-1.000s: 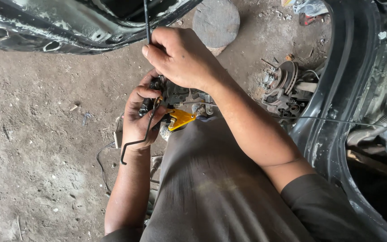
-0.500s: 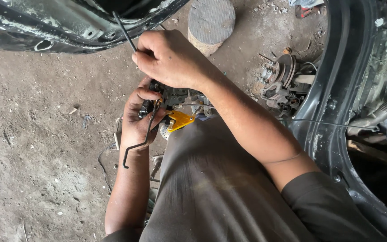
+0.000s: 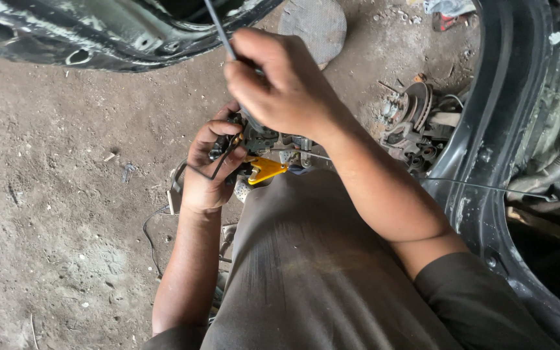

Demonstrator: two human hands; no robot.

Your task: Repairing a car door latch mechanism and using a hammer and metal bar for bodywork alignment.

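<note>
1. Head view: right hand (image 3: 290,84) is closed in a fist around a thin dark metal rod (image 3: 218,29); the rod's long axis runs up and slightly left from the knuckles, toward the black car body panel (image 3: 118,32).
2. Left hand (image 3: 212,165) sits lower and left, fingers curled on a small grimy metal mechanism (image 3: 273,139) with a yellow plastic tab (image 3: 266,170); a bent black wire (image 3: 205,172) crosses its fingers.
3. The mechanism lies just under the right fist, touching the left fingers; both hands are near it, the left actually gripping.
4. Textures: packed dusty dirt floor (image 3: 46,194), rusty brake parts (image 3: 416,123) to the right, a round flat stone (image 3: 315,23) above, grey cloth trouser leg (image 3: 306,272).
</note>
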